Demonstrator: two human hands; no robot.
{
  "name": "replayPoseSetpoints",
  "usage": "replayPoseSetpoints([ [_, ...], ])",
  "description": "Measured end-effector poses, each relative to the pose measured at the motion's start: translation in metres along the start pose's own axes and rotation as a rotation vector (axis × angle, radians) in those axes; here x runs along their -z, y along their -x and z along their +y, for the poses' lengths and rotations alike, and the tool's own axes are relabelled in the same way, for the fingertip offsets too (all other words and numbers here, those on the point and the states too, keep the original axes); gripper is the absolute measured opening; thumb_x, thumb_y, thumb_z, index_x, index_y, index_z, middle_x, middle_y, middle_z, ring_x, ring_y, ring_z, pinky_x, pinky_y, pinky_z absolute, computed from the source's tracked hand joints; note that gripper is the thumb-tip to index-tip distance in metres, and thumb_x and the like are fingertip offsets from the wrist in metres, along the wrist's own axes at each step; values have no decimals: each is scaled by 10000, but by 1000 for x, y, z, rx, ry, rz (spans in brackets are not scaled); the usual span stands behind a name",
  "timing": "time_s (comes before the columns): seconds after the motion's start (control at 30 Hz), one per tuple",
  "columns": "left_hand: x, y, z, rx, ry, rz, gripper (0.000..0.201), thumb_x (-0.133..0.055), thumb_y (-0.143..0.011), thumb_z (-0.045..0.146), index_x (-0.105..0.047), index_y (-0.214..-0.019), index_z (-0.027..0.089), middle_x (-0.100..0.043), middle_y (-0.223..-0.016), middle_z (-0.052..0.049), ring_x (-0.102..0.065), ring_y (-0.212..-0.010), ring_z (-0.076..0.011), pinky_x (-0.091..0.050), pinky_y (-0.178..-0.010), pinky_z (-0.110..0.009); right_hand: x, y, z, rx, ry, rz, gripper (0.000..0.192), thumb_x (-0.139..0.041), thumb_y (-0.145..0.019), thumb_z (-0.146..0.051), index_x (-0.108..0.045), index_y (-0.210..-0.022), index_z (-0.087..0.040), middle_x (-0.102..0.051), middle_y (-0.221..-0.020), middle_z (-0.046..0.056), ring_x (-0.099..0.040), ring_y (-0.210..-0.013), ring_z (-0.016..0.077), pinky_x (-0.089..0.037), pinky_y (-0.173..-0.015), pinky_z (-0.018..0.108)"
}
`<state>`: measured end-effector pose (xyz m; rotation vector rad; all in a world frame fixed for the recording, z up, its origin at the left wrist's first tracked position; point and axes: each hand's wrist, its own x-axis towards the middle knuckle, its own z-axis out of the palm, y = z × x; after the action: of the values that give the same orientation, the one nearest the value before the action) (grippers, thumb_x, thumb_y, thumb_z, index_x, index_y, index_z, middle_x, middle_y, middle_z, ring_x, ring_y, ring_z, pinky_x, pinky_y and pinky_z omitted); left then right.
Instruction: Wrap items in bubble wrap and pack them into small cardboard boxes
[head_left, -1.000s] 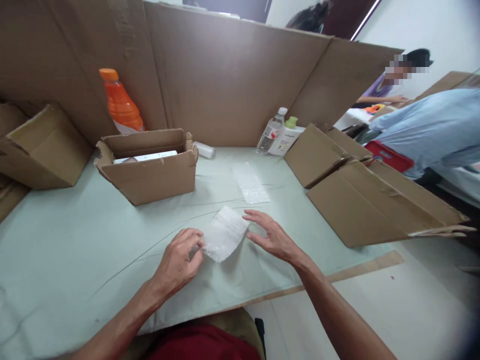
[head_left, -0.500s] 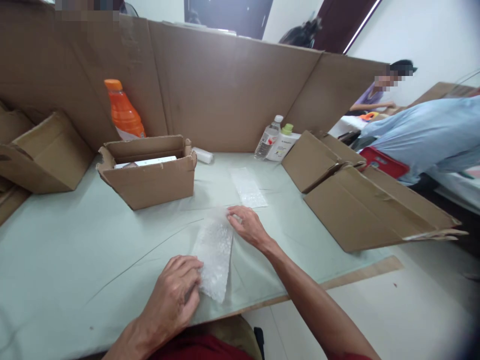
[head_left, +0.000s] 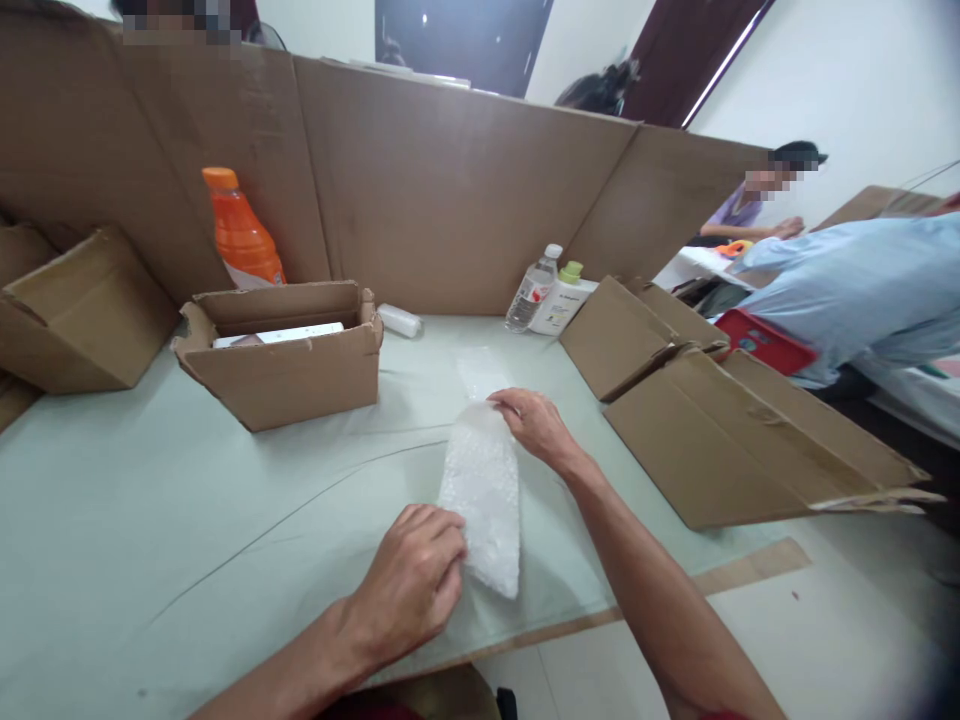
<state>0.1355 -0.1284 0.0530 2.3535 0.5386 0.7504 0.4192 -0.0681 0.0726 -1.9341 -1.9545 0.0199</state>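
Labels on the clear water bottle (head_left: 531,290) and the white green-capped bottle (head_left: 559,300) at the back of the bench (head_left: 150,500) are too small to read; the orange bottle (head_left: 241,235) stands behind an open cardboard box (head_left: 281,365), which hides its lower part. A strip of bubble wrap (head_left: 484,495) lies stretched on the bench between both hands. The left hand (head_left: 412,585) is curled knuckles-up, its fingers pinching the near end of the strip; the fingertips are hidden under the hand. The right hand (head_left: 536,425), arm reaching forward, grips the far end with thumb and fingers closed on it. A second clear sheet (head_left: 480,368) lies just beyond the right hand, faint and hard to make out. Flattened cardboard (head_left: 742,430) lies to the right, and a cardboard screen (head_left: 450,190) walls off the back. A person in a light blue shirt (head_left: 862,290) leans in at the right edge, partly cut off.
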Motion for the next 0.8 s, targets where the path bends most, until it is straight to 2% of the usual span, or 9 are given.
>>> replayPoseSetpoints([
  [0.1,-16,-40,0,-10,-18,-41,186,-516,-788,58,-618,-828,208,-724,-1051,-88,-664,-1064,-259,-525,-914,-427,7,-24,26,-3,39,9,366,-493,-869,-83,-760,-1070,-234,-778,-1109,56,-713,-1060,265,-543,-936,391],
  [0.2,-34,-78,-8,31,-37,-60,180,-536,-767,62,-622,-824,210,-717,-1086,-98,-651,-1106,-268,-511,-953,-435,6,-54,47,10,64,13,368,-504,-861,-84,-768,-1061,-245,-781,-1097,51,-712,-1057,262,-543,-934,378],
  [0.33,-58,-120,-26,107,-43,-53,173,-544,-769,70,-621,-832,211,-706,-1070,-98,-642,-1107,-265,-497,-980,-427,-12,-91,69,12,61,7,335,-531,-853,-82,-786,-999,-242,-790,-1047,65,-712,-1037,281,-532,-951,411],
  [0.47,-78,-142,-42,180,-17,-54,172,-536,-770,71,-621,-830,208,-699,-1028,-91,-638,-1064,-251,-487,-984,-415,-33,-104,83,6,4,23,346,-607,-840,-113,-761,-1116,-253,-755,-1182,65,-658,-1158,295,-484,-1046,462],
  [0.53,-81,-147,-48,215,10,-44,168,-529,-775,76,-623,-825,206,-699,-999,-81,-638,-1015,-233,-493,-951,-388,-35,-93,90,-7,-38,40,365,-602,-863,-153,-728,-1195,-240,-717,-1269,71,-628,-1216,292,-460,-1085,478],
  [0.6,-80,-150,-52,247,48,-35,160,-522,-781,88,-627,-821,202,-702,-973,-66,-635,-932,-206,-501,-887,-347,-32,-69,98,-29,-74,56,377,-559,-891,-176,-704,-1235,-227,-702,-1295,73,-622,-1230,280,-456,-1097,476],
  [0.7,-70,-156,-58,287,129,-46,149,-507,-803,122,-640,-816,190,-703,-876,-30,-615,-788,-163,-488,-765,-290,-17,-15,112,-61,-147,45,429,-522,-876,-174,-677,-1269,-242,-702,-1288,55,-643,-1197,266,-506,-1046,451],
  [0.8,-59,-170,-62,301,217,-97,147,-508,-809,166,-652,-787,181,-685,-764,7,-591,-698,-136,-458,-673,-250,1,37,120,-87,-233,-37,551,-533,-812,-155,-626,-1341,-274,-665,-1350,41,-642,-1200,273,-561,-953,409],
])
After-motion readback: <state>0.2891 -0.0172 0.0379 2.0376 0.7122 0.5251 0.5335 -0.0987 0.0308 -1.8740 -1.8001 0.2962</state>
